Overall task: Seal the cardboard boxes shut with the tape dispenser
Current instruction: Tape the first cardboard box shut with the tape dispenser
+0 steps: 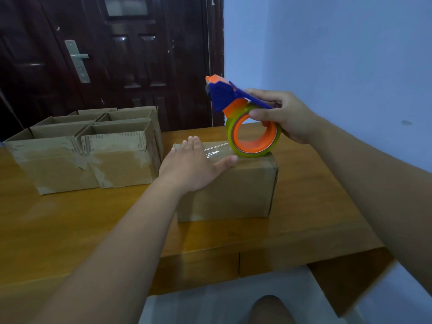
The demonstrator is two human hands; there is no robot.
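Observation:
A closed cardboard box sits on the wooden table in the middle of the view. My left hand lies flat on its top, fingers straight, pressing the flaps. A strip of clear tape runs across the lid toward the dispenser. My right hand grips the orange and blue tape dispenser, whose yellow-green roll touches the box's top near the right end. The blue cutter head points up and left.
Several open cardboard boxes with old tape marks stand in a cluster at the left of the table. A dark door is behind them, a blue wall at the right. The table's front edge runs just below the box.

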